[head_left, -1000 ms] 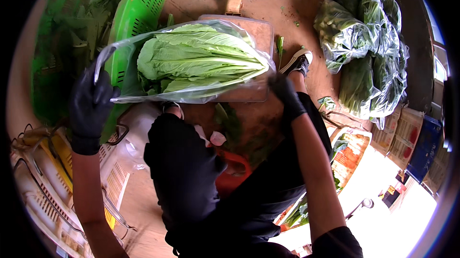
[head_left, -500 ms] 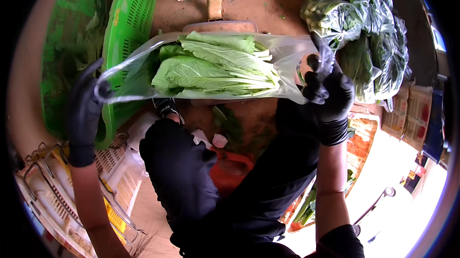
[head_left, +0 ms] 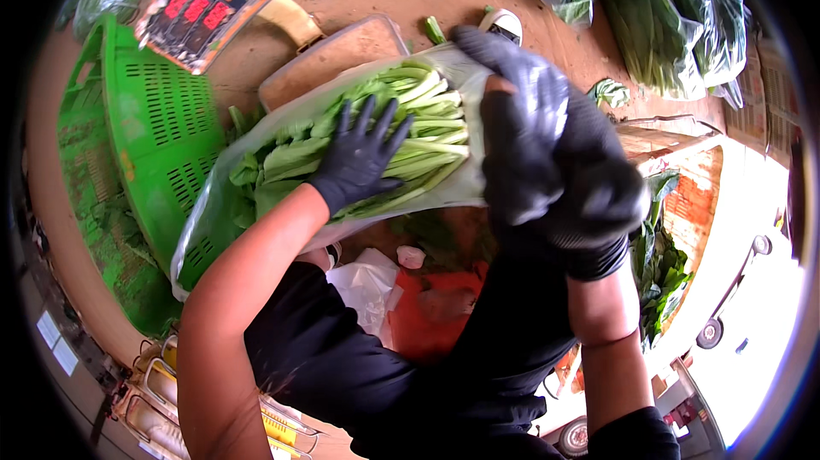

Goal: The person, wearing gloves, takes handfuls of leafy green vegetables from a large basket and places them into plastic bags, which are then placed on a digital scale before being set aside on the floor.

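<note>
A clear plastic bag [head_left: 201,222] full of leafy green vegetables [head_left: 427,131] lies tilted across the middle, stalks to the right and leaves to the left. My left hand [head_left: 363,152], in a black glove, rests with fingers spread over the greens; whether it is inside the bag or on top of it I cannot tell. At the right end my right hand [head_left: 547,144], also gloved in black, is closed around the gathered plastic and blurred by motion. Just behind the bag shows the platform of a scale [head_left: 337,54].
The scale's display and keypad [head_left: 196,20] stand at the far left. Beside the bag is a green slatted basket [head_left: 162,118]. Filled bags of greens [head_left: 658,24] lie at the far right. A crate with loose leaves [head_left: 670,255] is at my right; red plastic [head_left: 431,310] lies below.
My left hand has left the bag's left edge and now lies over the greens. My right hand has closed on the bag's right end. The view has turned, tilting the bag and scale.
</note>
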`<action>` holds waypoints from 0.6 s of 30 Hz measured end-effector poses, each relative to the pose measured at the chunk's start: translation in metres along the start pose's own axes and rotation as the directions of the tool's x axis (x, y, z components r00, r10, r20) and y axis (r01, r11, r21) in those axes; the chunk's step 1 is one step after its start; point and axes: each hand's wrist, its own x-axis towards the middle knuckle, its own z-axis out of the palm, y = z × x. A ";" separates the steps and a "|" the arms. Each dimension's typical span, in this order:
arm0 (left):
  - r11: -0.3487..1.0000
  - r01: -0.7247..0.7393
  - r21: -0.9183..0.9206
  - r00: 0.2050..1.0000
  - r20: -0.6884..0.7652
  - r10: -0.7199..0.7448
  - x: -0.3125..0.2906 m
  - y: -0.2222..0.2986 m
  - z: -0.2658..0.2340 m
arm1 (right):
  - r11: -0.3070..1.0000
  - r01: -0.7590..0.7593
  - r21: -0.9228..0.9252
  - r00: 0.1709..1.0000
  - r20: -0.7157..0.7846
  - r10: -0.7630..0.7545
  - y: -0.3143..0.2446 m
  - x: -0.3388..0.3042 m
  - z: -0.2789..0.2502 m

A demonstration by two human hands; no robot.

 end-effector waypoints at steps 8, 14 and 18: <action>0.800 0.175 -0.574 0.974 -0.017 -0.226 0.023 0.007 -0.029 | 0.955 0.097 -0.279 0.984 -0.118 -0.134 -0.012 0.014 -0.009; 0.992 0.052 0.112 0.990 -0.136 -0.036 -0.029 0.019 -0.095 | 0.319 0.197 -0.927 0.707 -0.091 -0.701 0.005 -0.171 -0.015; 0.985 0.039 -0.166 0.930 -0.355 -0.096 -0.083 0.018 -0.108 | 0.415 -0.180 -0.892 0.485 -0.448 -0.751 0.019 -0.419 -0.041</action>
